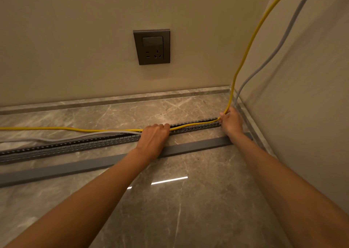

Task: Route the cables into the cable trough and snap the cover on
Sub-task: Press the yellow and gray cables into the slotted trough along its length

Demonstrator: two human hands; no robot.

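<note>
A long grey slotted cable trough (79, 143) lies on the marble floor, running left to right. A yellow cable (245, 55) drops down the corner, lies in the trough's right end, and leaves it leftward across the floor. My right hand (231, 122) grips the yellow cable at the trough's right end. My left hand (154, 136) rests fist-like on the trough's middle, pressing the yellow cable there. A grey cable (283, 38) also hangs in the corner and runs along the trough on the left. The flat grey cover (56, 170) lies on the floor in front of the trough.
A dark wall socket (152, 47) sits on the back wall above the trough. A second wall (302, 106) closes the right side, forming a corner. A marble skirting ledge (113, 99) runs along the back wall. The glossy floor (188, 210) extends toward me.
</note>
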